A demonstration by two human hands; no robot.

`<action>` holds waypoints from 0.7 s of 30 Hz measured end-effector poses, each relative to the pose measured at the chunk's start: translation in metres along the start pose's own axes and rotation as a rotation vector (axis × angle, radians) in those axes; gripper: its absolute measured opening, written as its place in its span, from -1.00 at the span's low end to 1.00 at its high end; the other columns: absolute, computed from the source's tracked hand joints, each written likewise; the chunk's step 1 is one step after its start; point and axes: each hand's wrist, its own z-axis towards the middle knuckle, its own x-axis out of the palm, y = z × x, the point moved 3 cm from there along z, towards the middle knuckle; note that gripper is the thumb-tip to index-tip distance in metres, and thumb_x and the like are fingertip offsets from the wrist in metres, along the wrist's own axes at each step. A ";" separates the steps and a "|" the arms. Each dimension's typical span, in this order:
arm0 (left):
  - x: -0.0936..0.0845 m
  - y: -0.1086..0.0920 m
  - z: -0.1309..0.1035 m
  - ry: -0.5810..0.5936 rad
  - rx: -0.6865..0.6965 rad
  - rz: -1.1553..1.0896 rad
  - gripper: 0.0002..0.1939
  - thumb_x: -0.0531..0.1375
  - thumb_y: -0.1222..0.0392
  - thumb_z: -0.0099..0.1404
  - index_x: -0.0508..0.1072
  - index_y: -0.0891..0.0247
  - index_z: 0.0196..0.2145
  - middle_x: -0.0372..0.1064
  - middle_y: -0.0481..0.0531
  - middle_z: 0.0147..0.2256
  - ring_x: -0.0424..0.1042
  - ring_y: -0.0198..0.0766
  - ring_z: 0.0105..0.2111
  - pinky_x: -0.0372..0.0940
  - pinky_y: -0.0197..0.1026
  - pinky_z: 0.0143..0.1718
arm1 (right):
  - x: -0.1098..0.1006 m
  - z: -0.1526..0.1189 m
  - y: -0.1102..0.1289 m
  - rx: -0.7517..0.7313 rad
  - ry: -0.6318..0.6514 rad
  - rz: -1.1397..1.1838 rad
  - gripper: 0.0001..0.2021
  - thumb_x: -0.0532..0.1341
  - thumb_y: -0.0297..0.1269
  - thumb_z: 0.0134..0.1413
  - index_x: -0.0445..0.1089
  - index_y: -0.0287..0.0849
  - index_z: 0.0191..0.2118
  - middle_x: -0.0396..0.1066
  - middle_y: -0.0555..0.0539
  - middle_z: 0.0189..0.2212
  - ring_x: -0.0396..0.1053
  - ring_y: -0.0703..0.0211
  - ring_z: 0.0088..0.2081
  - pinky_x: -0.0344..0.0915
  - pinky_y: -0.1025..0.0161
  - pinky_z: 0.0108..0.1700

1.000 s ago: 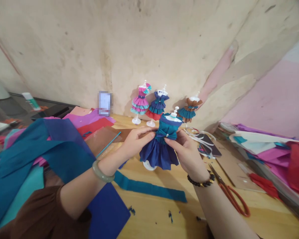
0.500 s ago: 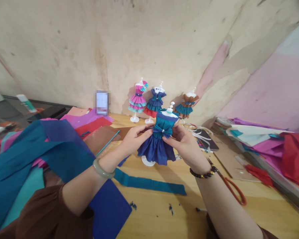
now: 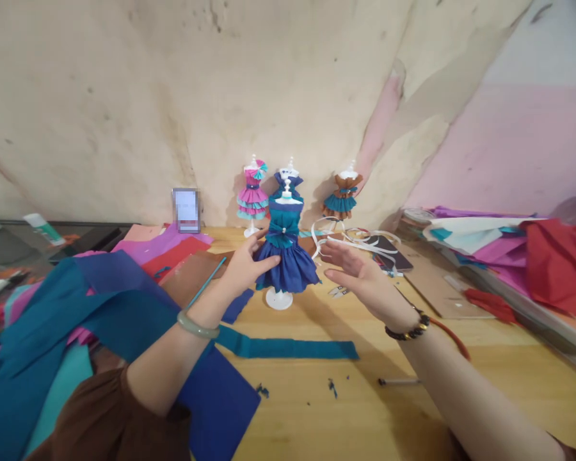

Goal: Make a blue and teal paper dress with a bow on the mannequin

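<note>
A small white dress form wears a paper dress with a teal bodice, a teal bow with a pearl-like bead at the waist, and a ruffled dark blue skirt. It stands upright on its round white base. My left hand is at the skirt's left side, thumb and fingers apart, the thumb over the skirt's edge; whether it presses on the paper I cannot tell. To the right of the skirt, my right hand is open and holds nothing, apart from the dress.
Behind stand a pink dress form, a blue one partly hidden, and a brown-and-teal one. A teal strip lies in front. Coloured paper heaps up left; a phone stands behind. Small snips lie near my right hand.
The dress form, earlier tilted between both hands, now stands upright and further left in view. My right hand has let go and drawn away to the right; my left hand's hold has loosened.
</note>
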 end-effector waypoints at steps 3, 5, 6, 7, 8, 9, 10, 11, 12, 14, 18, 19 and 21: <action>-0.004 -0.001 0.002 -0.026 0.010 -0.047 -0.27 0.39 0.09 0.06 0.29 0.24 0.16 0.42 0.18 0.07 0.38 0.03 0.11 0.22 0.05 0.17 | -0.014 -0.017 -0.014 0.044 -0.001 -0.062 -0.50 0.41 -0.17 -0.07 0.39 -0.02 0.05 0.44 -0.15 0.04 0.37 -0.08 0.09 0.29 -0.17 0.14; -0.006 -0.002 0.002 -0.039 -0.002 -0.046 -0.27 0.40 0.08 0.05 0.30 0.26 0.15 0.44 0.19 0.05 0.40 0.03 0.09 0.22 0.05 0.17 | -0.020 -0.027 -0.022 0.052 0.003 -0.113 -0.51 0.40 -0.18 -0.05 0.40 -0.02 0.05 0.45 -0.15 0.01 0.39 -0.09 0.07 0.31 -0.17 0.11; -0.007 -0.001 0.002 -0.047 -0.013 -0.038 -0.28 0.40 0.08 0.04 0.31 0.27 0.13 0.45 0.20 0.03 0.41 0.03 0.08 0.22 0.06 0.17 | -0.022 -0.031 -0.026 0.050 0.001 -0.138 -0.51 0.40 -0.18 -0.04 0.39 -0.02 0.06 0.46 -0.16 0.00 0.39 -0.09 0.06 0.31 -0.18 0.11; -0.007 -0.001 0.002 -0.051 -0.024 -0.029 -0.28 0.41 0.08 0.03 0.32 0.28 0.12 0.46 0.20 0.02 0.41 0.04 0.08 0.22 0.07 0.17 | -0.023 -0.035 -0.030 0.047 -0.004 -0.160 -0.52 0.39 -0.18 -0.04 0.40 -0.02 0.05 0.46 -0.16 0.00 0.40 -0.09 0.05 0.31 -0.18 0.10; -0.008 -0.001 0.002 -0.051 -0.032 -0.019 -0.28 0.42 0.07 0.02 0.32 0.28 0.11 0.46 0.20 0.02 0.41 0.05 0.08 0.21 0.08 0.18 | -0.023 -0.037 -0.033 0.040 -0.017 -0.174 -0.53 0.39 -0.18 -0.05 0.41 -0.02 0.04 0.46 -0.16 0.00 0.41 -0.08 0.04 0.31 -0.18 0.10; -0.008 -0.001 0.001 -0.047 -0.038 -0.008 -0.27 0.42 0.07 0.01 0.32 0.28 0.11 0.46 0.21 0.02 0.40 0.06 0.09 0.21 0.09 0.18 | -0.023 -0.038 -0.036 0.030 -0.031 -0.182 -0.54 0.39 -0.18 -0.05 0.42 -0.02 0.03 0.47 -0.15 0.00 0.42 -0.07 0.02 0.32 -0.17 0.09; -0.008 -0.001 0.001 -0.042 -0.043 0.005 -0.26 0.43 0.06 0.00 0.33 0.27 0.11 0.46 0.21 0.03 0.39 0.07 0.10 0.21 0.10 0.18 | -0.022 -0.039 -0.039 0.019 -0.045 -0.185 -0.57 0.38 -0.18 -0.05 0.43 -0.02 0.00 0.47 -0.15 0.00 0.43 -0.05 0.00 0.33 -0.15 0.08; -0.009 -0.001 0.000 -0.038 -0.047 0.018 -0.26 0.43 0.06 -0.01 0.32 0.27 0.10 0.45 0.21 0.04 0.38 0.08 0.11 0.20 0.11 0.19 | -0.021 -0.040 -0.042 0.003 -0.056 -0.189 -0.59 0.38 -0.18 -0.04 0.44 -0.03 -0.01 0.47 -0.15 0.01 0.44 -0.03 -0.02 0.34 -0.13 0.07; -0.010 -0.001 -0.001 -0.038 -0.051 0.032 -0.25 0.43 0.05 -0.02 0.33 0.27 0.10 0.45 0.22 0.05 0.37 0.08 0.12 0.20 0.12 0.19 | -0.018 -0.040 -0.045 -0.017 -0.061 -0.199 -0.61 0.37 -0.19 -0.04 0.45 -0.04 -0.03 0.47 -0.15 0.00 0.45 -0.02 -0.04 0.35 -0.12 0.06; -0.012 -0.002 -0.003 -0.045 -0.054 0.052 -0.27 0.43 0.03 -0.02 0.34 0.28 0.08 0.44 0.23 0.06 0.36 0.09 0.13 0.19 0.13 0.21 | -0.012 -0.042 -0.051 -0.058 -0.051 -0.239 -0.64 0.34 -0.22 -0.01 0.46 -0.07 -0.04 0.50 -0.16 -0.03 0.46 -0.01 -0.05 0.36 -0.10 0.05; -0.013 -0.005 -0.010 -0.048 -0.066 0.098 -0.31 0.41 0.01 0.02 0.34 0.29 0.06 0.38 0.26 0.12 0.32 0.09 0.16 0.18 0.14 0.21 | 0.001 -0.047 -0.062 -0.105 0.049 -0.353 -0.74 0.29 -0.29 0.03 0.49 -0.14 -0.11 0.54 -0.19 -0.14 0.48 -0.01 -0.10 0.39 -0.03 -0.01; -0.012 -0.006 -0.011 -0.054 -0.062 0.117 -0.32 0.41 0.01 0.02 0.35 0.29 0.05 0.39 0.26 0.11 0.32 0.10 0.16 0.18 0.15 0.21 | 0.004 -0.048 -0.064 -0.118 0.082 -0.382 -0.76 0.28 -0.31 0.04 0.50 -0.14 -0.13 0.54 -0.19 -0.15 0.48 -0.01 -0.12 0.39 -0.02 -0.02; -0.010 -0.009 -0.011 -0.070 -0.043 0.147 -0.33 0.41 0.01 0.02 0.36 0.29 0.05 0.42 0.24 0.07 0.35 0.10 0.13 0.19 0.17 0.20 | 0.009 -0.050 -0.066 -0.149 0.139 -0.436 -0.79 0.27 -0.34 0.05 0.51 -0.13 -0.14 0.55 -0.18 -0.17 0.49 0.00 -0.14 0.40 0.01 -0.04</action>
